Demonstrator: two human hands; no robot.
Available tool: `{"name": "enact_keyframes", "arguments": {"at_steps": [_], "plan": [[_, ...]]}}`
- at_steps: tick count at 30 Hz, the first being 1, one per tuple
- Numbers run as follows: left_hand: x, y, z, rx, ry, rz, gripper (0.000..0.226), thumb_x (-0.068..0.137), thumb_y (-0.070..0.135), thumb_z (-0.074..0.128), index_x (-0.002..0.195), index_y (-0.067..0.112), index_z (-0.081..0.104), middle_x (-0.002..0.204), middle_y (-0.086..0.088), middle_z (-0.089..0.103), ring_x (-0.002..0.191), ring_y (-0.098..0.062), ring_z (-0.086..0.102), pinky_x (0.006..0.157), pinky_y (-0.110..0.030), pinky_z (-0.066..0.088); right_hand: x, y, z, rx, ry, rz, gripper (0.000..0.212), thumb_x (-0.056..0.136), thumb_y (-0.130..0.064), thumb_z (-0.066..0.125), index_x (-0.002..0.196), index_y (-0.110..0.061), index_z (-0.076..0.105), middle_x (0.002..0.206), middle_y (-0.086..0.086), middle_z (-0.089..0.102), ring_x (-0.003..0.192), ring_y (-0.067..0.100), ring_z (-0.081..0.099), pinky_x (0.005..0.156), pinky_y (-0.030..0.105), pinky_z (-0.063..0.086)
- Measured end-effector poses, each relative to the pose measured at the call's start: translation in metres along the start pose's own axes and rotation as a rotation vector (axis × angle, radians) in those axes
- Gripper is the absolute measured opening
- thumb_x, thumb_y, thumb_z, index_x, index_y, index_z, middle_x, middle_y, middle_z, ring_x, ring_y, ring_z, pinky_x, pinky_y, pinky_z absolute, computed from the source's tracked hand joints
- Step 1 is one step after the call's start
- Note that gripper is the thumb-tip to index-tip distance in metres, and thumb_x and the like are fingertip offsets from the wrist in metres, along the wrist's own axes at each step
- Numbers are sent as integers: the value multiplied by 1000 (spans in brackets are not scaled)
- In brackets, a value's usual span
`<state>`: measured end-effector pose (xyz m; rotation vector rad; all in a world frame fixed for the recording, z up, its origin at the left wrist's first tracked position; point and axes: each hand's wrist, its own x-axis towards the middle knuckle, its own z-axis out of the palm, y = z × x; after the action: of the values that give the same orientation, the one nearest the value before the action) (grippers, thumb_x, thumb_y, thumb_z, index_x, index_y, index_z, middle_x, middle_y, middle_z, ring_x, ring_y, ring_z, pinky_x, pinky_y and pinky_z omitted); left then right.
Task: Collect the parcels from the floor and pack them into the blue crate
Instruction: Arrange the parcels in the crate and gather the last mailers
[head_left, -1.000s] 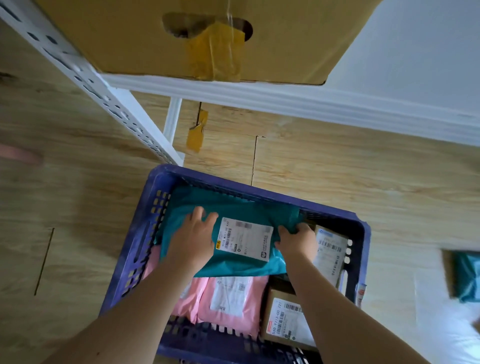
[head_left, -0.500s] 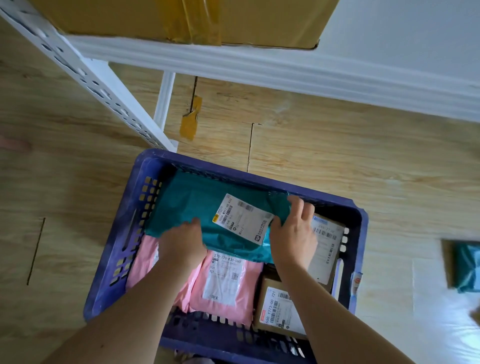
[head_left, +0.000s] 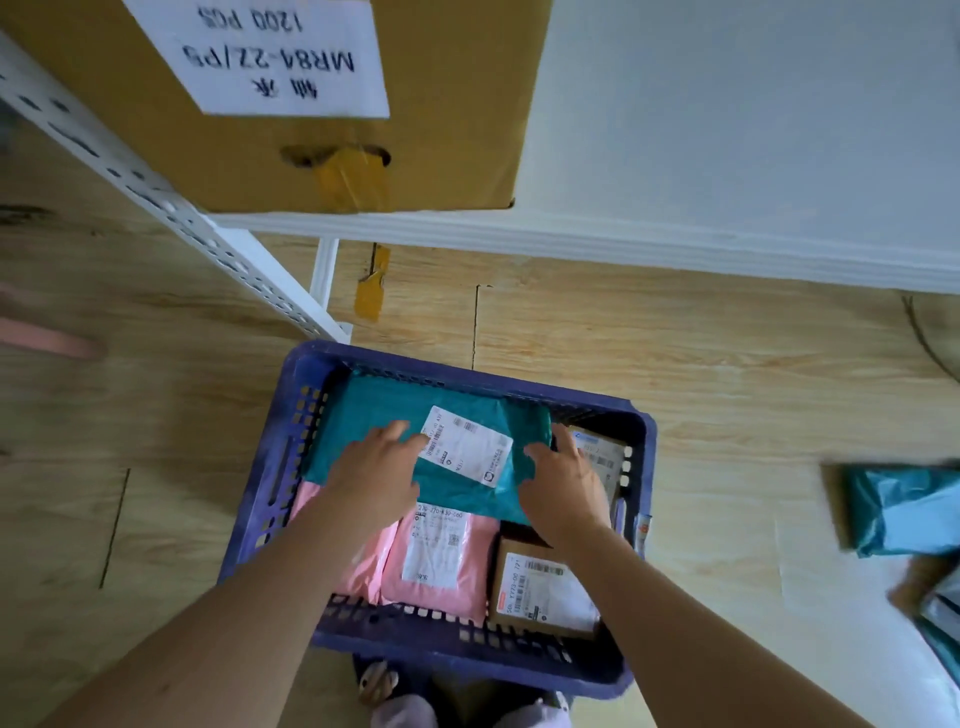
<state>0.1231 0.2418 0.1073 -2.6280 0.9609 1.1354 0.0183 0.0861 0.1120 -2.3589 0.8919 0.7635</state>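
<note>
Nearest the camera, both bare forearms reach forward and down into the blue crate, which stands on the wood-look floor. Along the crate's near wall lie a pink parcel with a white label and, to its right, a brown carton parcel, also labelled and lying flat.

Beyond these, the teal parcel lies across the far half of the crate, partly on top of the pink one. Its long axis runs from the crate's left wall toward the right wall, the right end dipping a little nearer the camera, and its white shipping label faces up. The left hand lies flat on the parcel's left-centre, fingers spread and pressing down, not curled around anything. The right hand rests at the parcel's right end with its fingers bent over that edge; whether it actually pinches the wrapper is probably not decidable from this angle. Just right of that hand another labelled brown parcel leans against the right wall.

Farther off, a white slotted shelf rail slants past the crate's far left corner, with a large cardboard box above it. At the right edge another teal parcel lies on the floor, well apart from the crate.
</note>
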Motion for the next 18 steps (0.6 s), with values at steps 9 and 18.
{"name": "enact_keyframes", "arguments": {"at_steps": [9,18], "plan": [[-124,69,-141,-57,304,174,42,92,21,50,135,21,46,138,4,42,120,-19,49,95,-37,44,-122,-17,-145,110,165,-211,36,91,-9,44,121,-18,61,121,3,62,107,22,58,79,26,46],[-269,154,-240,-12,415,371,41,94,25,50,135,25,45,142,8,40,123,-11,46,100,-28,39,-296,17,-246,204,344,-121,29,88,-9,46,109,-15,66,107,5,67,95,23,61,80,33,52]]}}
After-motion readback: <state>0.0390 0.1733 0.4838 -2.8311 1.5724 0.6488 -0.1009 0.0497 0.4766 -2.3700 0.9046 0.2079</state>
